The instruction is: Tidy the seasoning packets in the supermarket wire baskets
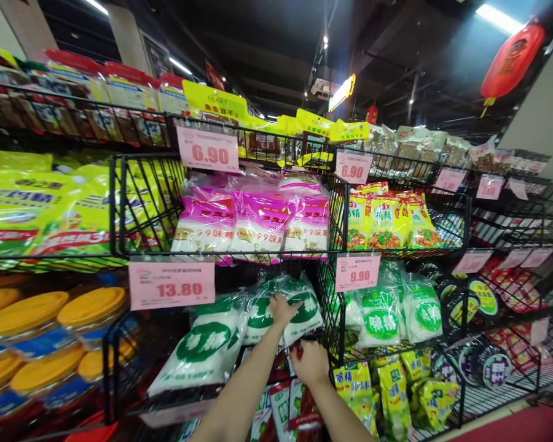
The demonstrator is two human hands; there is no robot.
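Note:
White plastic bags with green ovals lie on a low wire shelf. My left hand [283, 310] reaches over the middle ones, its thumb and fingers spread against a bag [303, 307]. Below that bag's lower edge is my right hand [311, 362], its fingers curled in; whatever they hold, if anything, is hidden. To the left, a larger bag [203, 344] of the same look leans forward over the shelf's front. Red and green packets [281, 411] show beneath, between my forearms.
Wire dividers [330, 313] stand close to the right of my hands. A price card [172, 285] reading 13.80 hangs at upper left. Pink and white bags [260, 224] fill the shelf above. Yellow-lidded jars [25, 313] are stacked at left, yellow packets [391, 387] at lower right.

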